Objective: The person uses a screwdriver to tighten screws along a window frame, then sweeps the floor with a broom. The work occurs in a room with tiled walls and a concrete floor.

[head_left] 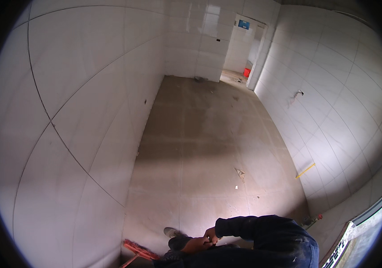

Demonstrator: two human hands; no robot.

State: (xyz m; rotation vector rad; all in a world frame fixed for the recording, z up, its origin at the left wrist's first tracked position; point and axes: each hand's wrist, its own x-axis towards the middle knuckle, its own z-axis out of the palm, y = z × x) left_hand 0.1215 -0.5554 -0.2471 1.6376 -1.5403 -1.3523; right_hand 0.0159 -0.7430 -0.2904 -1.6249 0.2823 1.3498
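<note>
Close together at the lower edge, in front of my body, are both my hands. My right hand [210, 234] reaches in from a dark sleeve with its fingers curled. It meets the fingers of my left hand [195, 244], which are also closed. Something small and dark seems to sit between them, too small and hidden to name. A shoe [172, 232] of mine shows on the floor just left of the hands. Further left lies a red broom head [138, 250] with its handle running off the lower edge.
Pale tiled walls flank a dusty tiled floor [209, 125]. Scraps of debris [240, 173] lie mid-floor. A yellow strip [305, 170] leans at the right wall, and a bottle [310, 221] stands lower right. Through the far doorway [240, 49] shows a red bucket [247, 72].
</note>
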